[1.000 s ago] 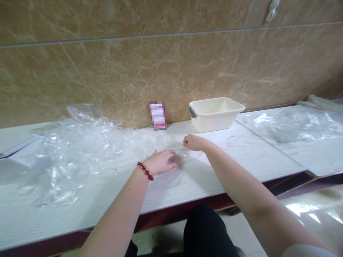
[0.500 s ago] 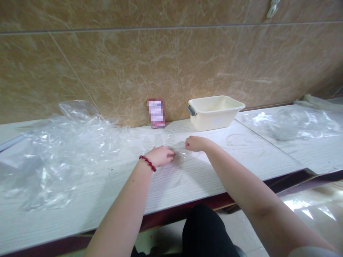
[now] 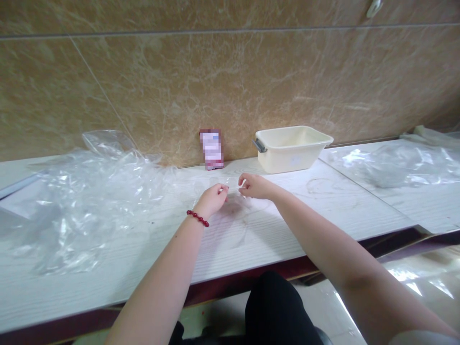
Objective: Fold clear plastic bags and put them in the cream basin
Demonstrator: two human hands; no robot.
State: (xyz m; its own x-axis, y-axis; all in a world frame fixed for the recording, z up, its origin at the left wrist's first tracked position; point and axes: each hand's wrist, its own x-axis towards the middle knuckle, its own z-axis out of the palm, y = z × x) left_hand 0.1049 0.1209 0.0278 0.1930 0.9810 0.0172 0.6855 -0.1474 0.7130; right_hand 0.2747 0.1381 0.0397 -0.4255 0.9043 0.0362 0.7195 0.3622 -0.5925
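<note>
Toward the middle of the white table [image 3: 266, 239], the left hand [image 3: 215, 197] has its thumb and fingers drawn close, and the right hand [image 3: 253, 186] curls loosely; I cannot tell whether either pinches the clear plastic [image 3: 233, 188] lying between and just beyond them. Film this thin probably calls for light fingertips and an even pull, well apart from the plastic heap [image 3: 93, 196] on the left and the far tub [image 3: 285, 160]

Clear, thin plastic [image 3: 233, 181] — glossy, its outline hard to make out — lies on the white tabletop [image 3: 352, 206].
</note>
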